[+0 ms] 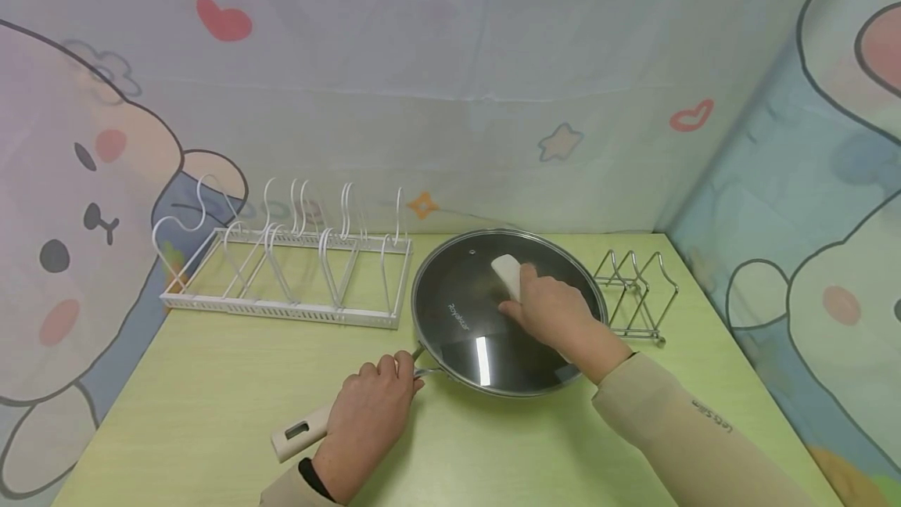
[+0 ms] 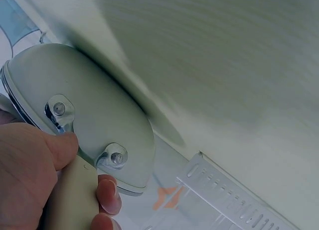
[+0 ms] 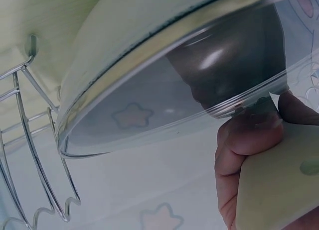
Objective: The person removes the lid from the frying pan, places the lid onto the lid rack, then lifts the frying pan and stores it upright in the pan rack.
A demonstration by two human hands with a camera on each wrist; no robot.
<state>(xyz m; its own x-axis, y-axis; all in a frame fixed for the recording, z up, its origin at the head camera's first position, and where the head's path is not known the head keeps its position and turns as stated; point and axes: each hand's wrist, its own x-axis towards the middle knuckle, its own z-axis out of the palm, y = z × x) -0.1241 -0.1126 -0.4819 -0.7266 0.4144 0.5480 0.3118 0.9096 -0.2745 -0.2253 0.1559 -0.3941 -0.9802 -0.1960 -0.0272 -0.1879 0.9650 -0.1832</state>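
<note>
A frying pan (image 2: 107, 95) with a pale outside is covered by a round glass lid (image 1: 450, 280) with a metal rim. My left hand (image 1: 373, 405) grips the pan's cream handle (image 1: 299, 435), close to the metal fork that joins it to the pan. In the left wrist view, the thumb and fingers wrap around that handle. My right hand (image 1: 556, 311) holds the lid's upright cream grip (image 1: 508, 272). The right wrist view shows fingers curled round this grip (image 3: 279, 175), just above the glass. The lid lies on the pan's rim all round, as far as I can see.
Left of the pan stands a white wire rack (image 1: 281, 307) with several upright loops. A small silver wire rack (image 1: 637, 296) stands close to the pan's right side. Behind the light green table (image 1: 211, 382) hangs a printed cloth (image 1: 457, 100), with more of it at both sides.
</note>
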